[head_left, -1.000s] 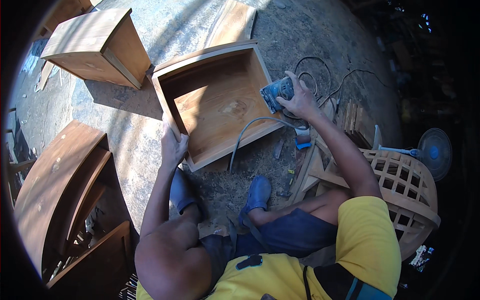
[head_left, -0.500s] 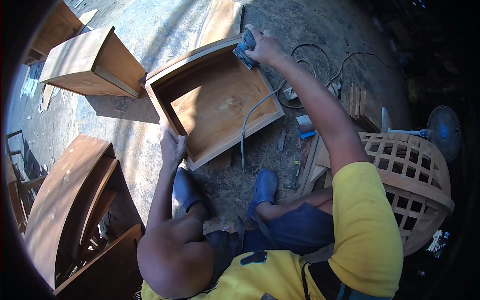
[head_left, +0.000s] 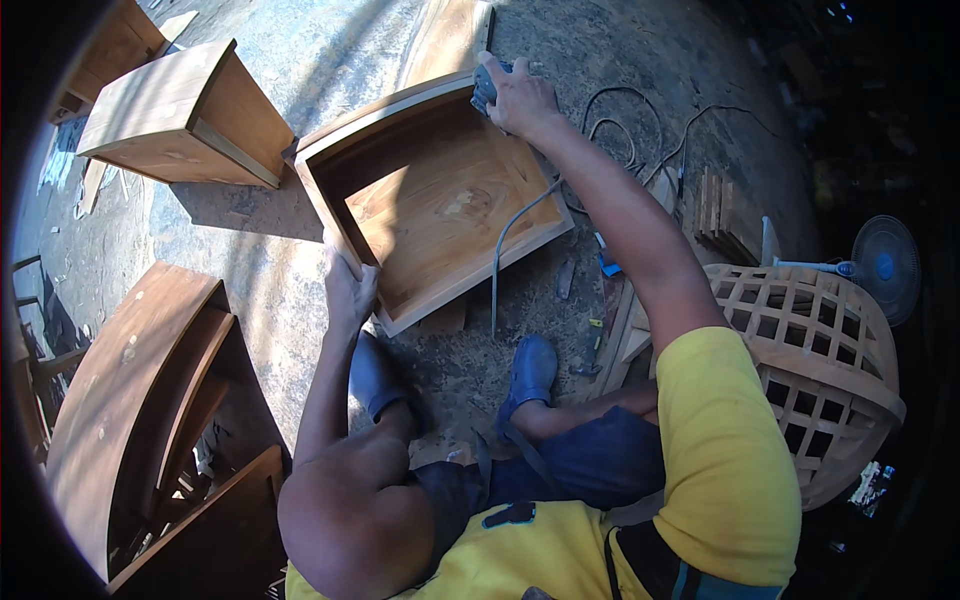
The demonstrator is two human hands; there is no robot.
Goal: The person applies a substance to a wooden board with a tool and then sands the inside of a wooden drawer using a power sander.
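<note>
A wooden drawer [head_left: 484, 276] with a curved far edge lies open side up in front of me. At its far right corner, my right hand [head_left: 527, 102] is closed over a blue-grey power sander [head_left: 484, 90], which rests on the rim. The hand hides part of the tool. A grey cable [head_left: 497, 262] hangs in a loop across the drawer's near wall. My left hand [head_left: 347, 292] grips the drawer's left wall near its near left corner, thumb on the inner side.
Another wooden drawer [head_left: 160, 105] stands at the far left. Curved brown furniture [head_left: 130, 350] lies at the near left. To the right are a wooden lattice piece [head_left: 800, 320], a fan [head_left: 887, 262] and stacked wood strips [head_left: 722, 210]. A board [head_left: 450, 40] lies beyond the drawer.
My right hand and the sander have shifted slightly left at the drawer's far right corner, and less of the sander's blue base shows. My left hand keeps its grip on the drawer.
</note>
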